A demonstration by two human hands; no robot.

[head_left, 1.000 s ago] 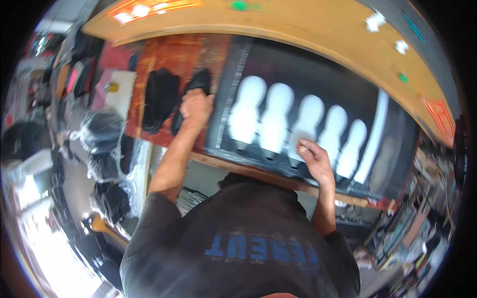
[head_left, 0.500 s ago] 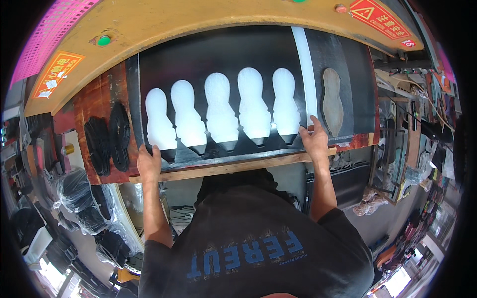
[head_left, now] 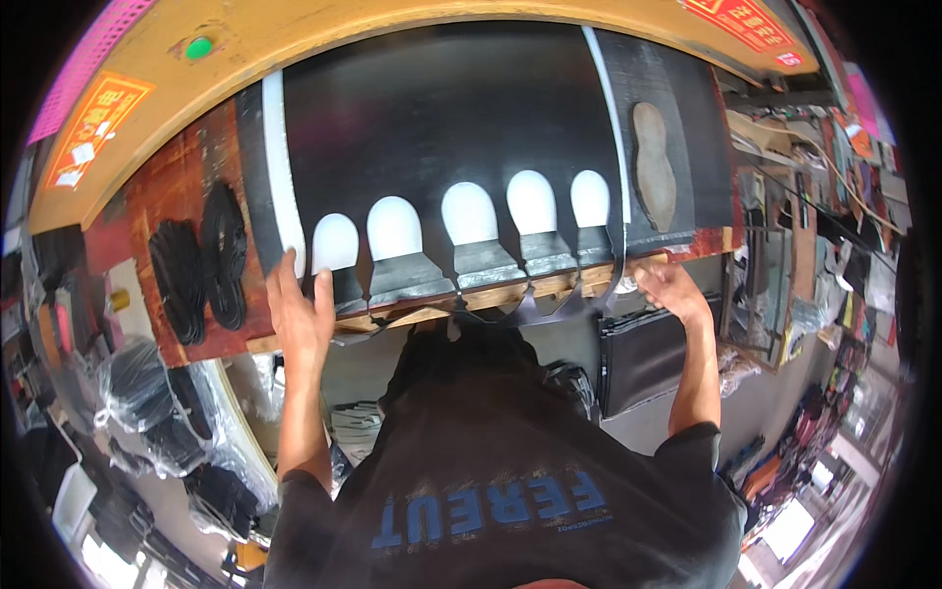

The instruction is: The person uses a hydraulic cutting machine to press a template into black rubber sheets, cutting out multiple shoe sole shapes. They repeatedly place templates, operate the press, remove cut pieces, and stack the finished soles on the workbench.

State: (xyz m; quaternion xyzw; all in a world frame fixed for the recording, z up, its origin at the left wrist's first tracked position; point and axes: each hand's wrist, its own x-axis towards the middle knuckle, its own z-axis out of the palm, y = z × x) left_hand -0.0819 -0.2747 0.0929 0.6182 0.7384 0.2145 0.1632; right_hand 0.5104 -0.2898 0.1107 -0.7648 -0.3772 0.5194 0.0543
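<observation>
A black sheet point(head_left: 442, 108) with a row of sole-shaped holes lies on a white board point(head_left: 467, 208), which shows through them. Its cut near edge hangs over the wooden front rail of the table. My left hand point(head_left: 302, 312) rests on the sheet's near left corner, fingers stretched and spread. Just off the near right corner is my right hand point(head_left: 677, 291), its fingers loosely bent and apart, apparently holding nothing. Beyond it lies a grey-brown sole-shaped piece point(head_left: 654, 172) on a dark strip.
Two stacks of black sole-shaped pieces point(head_left: 226, 255) lie on the reddish board point(head_left: 157, 196) at the left. A yellow machine beam point(head_left: 324, 27) with a green button crosses the far side. Bagged dark material point(head_left: 147, 393) stands lower left, and black sheets point(head_left: 643, 363) stand below right.
The black sheet has slid toward me, so its holes now overlap the table's front edge and a white strip shows along its left. My right hand has moved right, off the sheet.
</observation>
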